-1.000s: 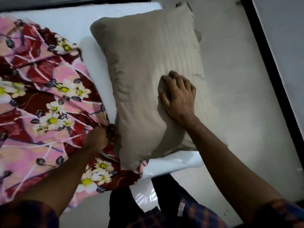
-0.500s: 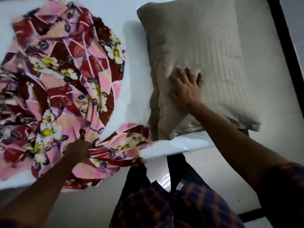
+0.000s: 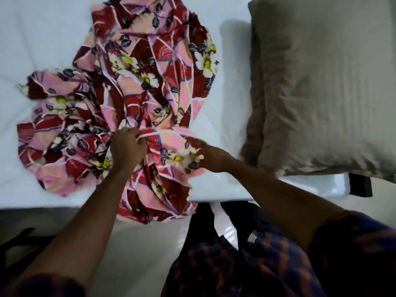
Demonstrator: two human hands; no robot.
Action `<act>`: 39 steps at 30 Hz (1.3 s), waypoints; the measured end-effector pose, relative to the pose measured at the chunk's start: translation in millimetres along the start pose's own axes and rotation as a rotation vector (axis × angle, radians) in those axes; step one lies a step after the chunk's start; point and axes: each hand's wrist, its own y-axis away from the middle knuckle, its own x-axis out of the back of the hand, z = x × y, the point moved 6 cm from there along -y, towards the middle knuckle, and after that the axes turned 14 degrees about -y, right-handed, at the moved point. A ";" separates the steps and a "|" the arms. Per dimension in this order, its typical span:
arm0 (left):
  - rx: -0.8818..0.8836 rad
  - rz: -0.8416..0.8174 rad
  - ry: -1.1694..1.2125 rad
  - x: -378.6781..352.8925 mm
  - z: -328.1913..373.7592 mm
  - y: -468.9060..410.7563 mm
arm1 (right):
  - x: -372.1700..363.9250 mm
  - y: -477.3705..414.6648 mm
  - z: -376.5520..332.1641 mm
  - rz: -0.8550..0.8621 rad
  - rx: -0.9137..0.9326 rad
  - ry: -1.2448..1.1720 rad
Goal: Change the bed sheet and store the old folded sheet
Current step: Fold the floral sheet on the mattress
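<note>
Well, the flowery sheet (image 3: 137,86) lay in a crumpled heap on the white mattress (image 3: 42,39). Most of the heap spread to the left of the person's grip and away beyond it. One flap hung down over the near edge of the bed, just under the hands.

The left hand (image 3: 126,146) was buried in the middle of the heap. Its fingers were curled tight round a thick bunch of cloth, and many folds ran in toward that fist like spokes. Just to the right of it, the right hand (image 3: 212,158) held the sheet's near corner. It looked a bit blurry, but its fingers seemed closed on the cloth too. A short stretch of sheet sagged between the two hands.

Past the right hand, close by but not touching it, sat a big tan pillow (image 3: 321,82) on the mattress. The sheet did not reach it.

I'd say the sheet was light, thin and very floppy. It would not break or slip out easily, but it would not hold any shape either. Whatever was not held would droop and drag. Grabbing a bunch from the middle was fine for pulling it off the bed. For folding, though, I think it would go better to find two corners along one edge, one in each hand, and lift so the rest hung flat.
</note>
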 end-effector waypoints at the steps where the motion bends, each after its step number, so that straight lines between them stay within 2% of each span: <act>1: -0.002 0.005 0.058 1.2 -1.6 -5.4 | -9.8 -4.7 -0.4 0.037 -0.014 -0.075; 4: 0.078 -0.056 0.413 -5.0 12.3 -2.4 | -21.1 -9.6 -6.2 0.178 -0.115 -0.171; 6: 0.188 -0.122 0.607 -21.0 21.5 13.8 | -27.9 -17.1 -11.4 0.169 -0.105 -0.107; 9: 0.323 -0.071 0.550 -52.5 13.3 50.9 | -45.0 -23.8 -17.4 -0.019 0.007 0.207; 11: 0.407 -0.114 0.583 -76.7 8.2 80.3 | -59.2 -21.9 -14.4 -0.126 0.064 0.392; 14: 0.437 -0.204 0.726 -105.3 10.8 118.4 | -63.1 -20.8 -2.8 -0.125 0.134 0.550; 18: 0.397 -0.268 0.633 -132.2 13.5 147.0 | -33.2 -19.4 19.9 -0.024 0.072 0.485; 20: 0.341 -0.324 0.489 -133.7 27.6 153.0 | -2.8 -17.6 32.0 0.102 -0.056 0.312; 22: 0.247 -0.269 0.361 -127.3 48.2 156.0 | 30.3 -13.9 38.3 0.274 -0.121 0.094; 24: 0.166 -0.201 0.327 -121.8 72.9 153.8 | 52.2 -11.7 21.4 0.352 0.071 0.028; 26: 0.123 -0.217 0.347 -121.8 99.8 149.9 | 53.9 -7.5 -1.6 0.309 0.305 0.090; 29: 0.167 -0.323 0.427 -125.8 136.8 146.1 | 35.2 -4.8 -35.6 0.219 0.508 0.204; 31: 0.265 -0.278 0.483 -119.2 148.9 137.7 | 19.6 -2.2 -59.7 0.178 0.554 0.191; 33: 0.471 -0.181 0.597 -102.3 140.8 129.3 | 15.7 -2.7 -75.5 0.196 0.489 0.099; 35: 0.576 -0.108 0.688 -85.5 121.7 127.5 | 29.0 -7.0 -84.2 0.325 0.389 0.004; 39: 0.464 -0.164 0.630 -70.1 63.5 131.8 | 85.9 -22.1 -65.8 0.694 0.053 -0.292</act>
